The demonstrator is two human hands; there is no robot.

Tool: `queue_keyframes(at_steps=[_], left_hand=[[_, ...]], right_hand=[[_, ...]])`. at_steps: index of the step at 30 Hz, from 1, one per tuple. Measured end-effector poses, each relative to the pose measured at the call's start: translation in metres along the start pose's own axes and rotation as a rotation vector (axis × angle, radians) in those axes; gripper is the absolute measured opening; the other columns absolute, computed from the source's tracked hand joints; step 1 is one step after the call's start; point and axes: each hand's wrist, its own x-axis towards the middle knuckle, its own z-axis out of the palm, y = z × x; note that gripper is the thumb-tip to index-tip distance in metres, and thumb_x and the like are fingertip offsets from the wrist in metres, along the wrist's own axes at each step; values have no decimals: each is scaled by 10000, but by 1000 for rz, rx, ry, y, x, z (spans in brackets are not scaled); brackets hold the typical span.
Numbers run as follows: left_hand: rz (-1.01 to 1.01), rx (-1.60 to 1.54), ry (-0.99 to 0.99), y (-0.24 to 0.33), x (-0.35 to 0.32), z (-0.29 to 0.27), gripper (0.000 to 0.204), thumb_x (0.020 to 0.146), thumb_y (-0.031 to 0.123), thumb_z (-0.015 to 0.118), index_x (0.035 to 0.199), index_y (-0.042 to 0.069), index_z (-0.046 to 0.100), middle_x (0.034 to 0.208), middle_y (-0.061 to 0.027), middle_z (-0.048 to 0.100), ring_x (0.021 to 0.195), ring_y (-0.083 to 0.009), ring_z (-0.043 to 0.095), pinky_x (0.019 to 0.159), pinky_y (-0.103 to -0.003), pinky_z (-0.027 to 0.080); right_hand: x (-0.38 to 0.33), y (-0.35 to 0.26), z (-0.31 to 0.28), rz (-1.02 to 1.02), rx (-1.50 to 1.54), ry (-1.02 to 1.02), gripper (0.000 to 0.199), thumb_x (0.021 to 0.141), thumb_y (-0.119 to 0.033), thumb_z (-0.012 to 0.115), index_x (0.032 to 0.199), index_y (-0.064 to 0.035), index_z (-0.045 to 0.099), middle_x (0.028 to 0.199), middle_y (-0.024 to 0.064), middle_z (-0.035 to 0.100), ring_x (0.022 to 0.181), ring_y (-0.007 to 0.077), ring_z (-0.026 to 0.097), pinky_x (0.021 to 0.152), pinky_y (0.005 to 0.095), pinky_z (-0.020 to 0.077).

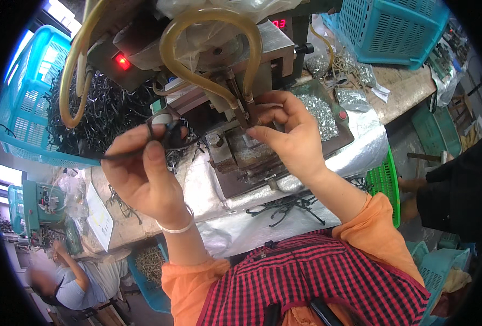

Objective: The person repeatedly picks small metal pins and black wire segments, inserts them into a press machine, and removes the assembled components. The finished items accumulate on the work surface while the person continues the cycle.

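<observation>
Right now the left hand (143,174) is up at about nine o'clock from the middle of the view, thumb and fingers pinched narrow on a thin black frame part (162,138), a slim dark piece with a long arm trailing out toward nine o'clock. The part is lifted clear of the bench, just beside the front of the small bench machine (241,70) at twelve o'clock.

Over at three o'clock from that hand, the right hand (287,133) is in at the machine's metal jig block (246,155), forefinger and thumb drawn close at the clamp; whether anything tiny sits between those fingertips I cannot tell. Two amber rubber tubes (208,22) loop down from the top of the machine to a point just above the right fingers. A red lamp (122,61) glows on the machine at eleven o'clock.

Behind the right hand, at one o'clock, a tray holds a heap of small silvery metal bits (322,111). At ten o'clock a blue plastic basket (26,108) is piled with black frame pieces, and another blue basket (393,27) sits at one o'clock. More loose black pieces (290,206) lie on the foil-wrapped bench edge (360,146) at five o'clock from the jig. Down at seven o'clock, another person (70,282) sits near a green machine (37,204).
</observation>
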Motion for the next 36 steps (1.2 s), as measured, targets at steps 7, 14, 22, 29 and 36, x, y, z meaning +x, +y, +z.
queue_keyframes(at_steps=[7,14,22,29,36], left_hand=[[276,125,-293,-5,-38,4,267,745,-31,752,981,39,650,1031,-161,717,677,-205,618,559,-282,485],[550,416,-684,-3,-45,37,219,682,70,750,878,67,652,1041,-85,707,661,-179,574,538,-290,490],[466,324,-714,-4,-40,41,195,699,54,741,876,53,661,975,-93,720,549,-190,553,478,-305,434],[384,345,-552,2,-68,35,251,709,57,709,958,49,678,1115,-85,706,713,-236,608,712,-337,540],[122,853,258,-8,-40,-80,200,832,-98,678,985,31,685,1067,-104,710,1003,-265,649,923,-369,490]], right_hand=[[-18,-5,-57,-169,-680,-48,378,800,-70,725,1175,-64,672,1277,174,628,1210,306,597,1025,417,464],[-7,71,-126,-342,-1279,206,197,746,-131,787,933,-81,749,1212,198,651,1210,376,571,1005,456,455],[-5,71,-128,-300,-1099,280,151,889,-100,671,996,-24,745,1125,163,703,1128,340,630,987,411,483],[-4,67,-123,-265,-894,280,166,905,-39,652,1052,-10,723,995,132,709,934,257,669,861,332,499],[-19,68,-131,-65,-670,349,185,883,-52,704,1061,-10,727,992,89,732,913,160,675,853,287,513]])
